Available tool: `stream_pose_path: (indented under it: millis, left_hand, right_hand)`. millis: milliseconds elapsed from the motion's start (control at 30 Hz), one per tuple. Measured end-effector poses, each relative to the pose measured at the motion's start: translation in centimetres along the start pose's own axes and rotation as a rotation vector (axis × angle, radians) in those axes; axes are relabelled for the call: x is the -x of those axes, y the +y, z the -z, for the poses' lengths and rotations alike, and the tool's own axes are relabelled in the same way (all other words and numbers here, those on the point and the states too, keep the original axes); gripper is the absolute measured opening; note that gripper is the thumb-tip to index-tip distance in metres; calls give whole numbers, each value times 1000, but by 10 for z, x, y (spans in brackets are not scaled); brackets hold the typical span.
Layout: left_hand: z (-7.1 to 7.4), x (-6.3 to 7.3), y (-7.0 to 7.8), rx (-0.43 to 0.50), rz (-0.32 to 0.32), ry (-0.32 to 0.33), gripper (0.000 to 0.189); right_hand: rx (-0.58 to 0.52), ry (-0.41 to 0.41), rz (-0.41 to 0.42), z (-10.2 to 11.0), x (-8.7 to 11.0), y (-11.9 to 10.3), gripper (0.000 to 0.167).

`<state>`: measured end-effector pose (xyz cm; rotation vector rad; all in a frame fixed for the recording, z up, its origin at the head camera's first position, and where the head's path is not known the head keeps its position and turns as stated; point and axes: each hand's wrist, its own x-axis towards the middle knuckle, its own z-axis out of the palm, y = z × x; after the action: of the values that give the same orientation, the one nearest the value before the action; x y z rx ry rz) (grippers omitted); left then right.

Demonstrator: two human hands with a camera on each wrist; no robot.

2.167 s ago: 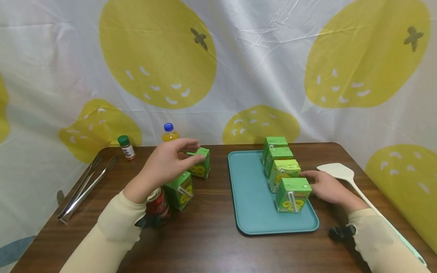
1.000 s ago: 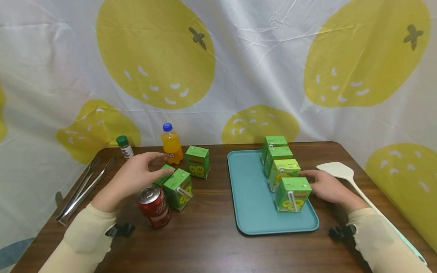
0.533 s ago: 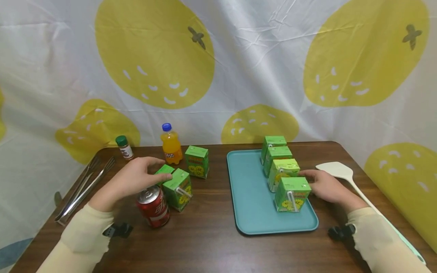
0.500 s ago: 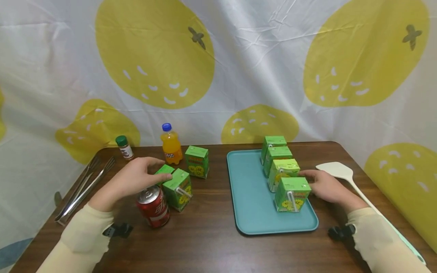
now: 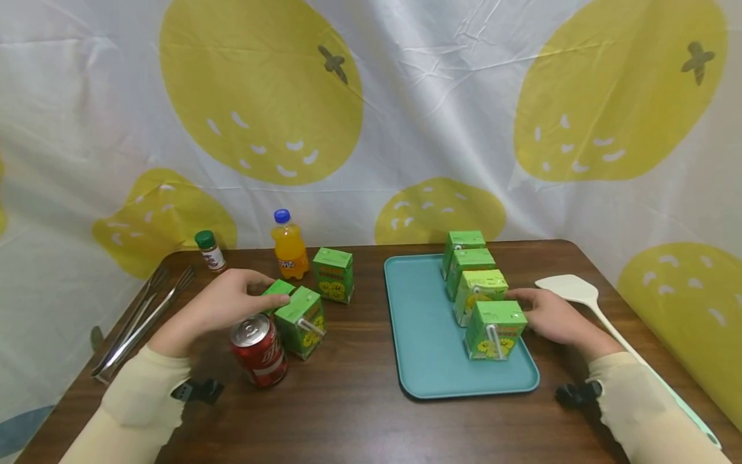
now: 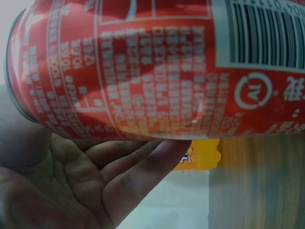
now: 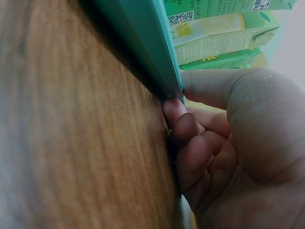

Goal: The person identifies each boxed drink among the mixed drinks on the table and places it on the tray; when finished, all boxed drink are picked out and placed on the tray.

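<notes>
In the head view my left hand (image 5: 228, 299) reaches over a red soda can (image 5: 259, 351), its thumb and fingers around the top of a green juice box (image 5: 279, 289). The can hides much of the hand and that box in the left wrist view, so I cannot tell whether the fingers grip it. A second juice box (image 5: 301, 322) stands right beside, its straw facing front. My right hand (image 5: 551, 316) pinches the right rim of a teal tray (image 5: 426, 361), thumb above and fingers curled at the underside (image 7: 183, 138). Several juice boxes (image 5: 495, 330) stand in a row along the tray's right side.
Behind the can are an orange soda bottle (image 5: 290, 248) and another juice box (image 5: 333, 275). A green-capped spice jar (image 5: 210, 251) and metal tongs (image 5: 145, 325) lie to the left. A white spatula (image 5: 574, 290) lies right of the tray.
My left hand has drawn back left from above the front juice box and lowered around the box behind the can. It barely moves in the last half second. My right hand stays at the tray.
</notes>
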<state>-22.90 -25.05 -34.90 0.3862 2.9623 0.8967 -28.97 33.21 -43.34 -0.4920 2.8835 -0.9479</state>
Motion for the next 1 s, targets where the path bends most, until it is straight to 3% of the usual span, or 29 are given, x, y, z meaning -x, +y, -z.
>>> stream_pose_path:
  millis: [367,1000]
  left_hand:
    - [4,-2,-2,-5,-9,-1,49]
    - [2,-5,3,-45,18,7,39]
  right_hand:
    - [-11,-1,-12,1,1,-3,57]
    - [-14,-8,-28,1,0,-1,59]
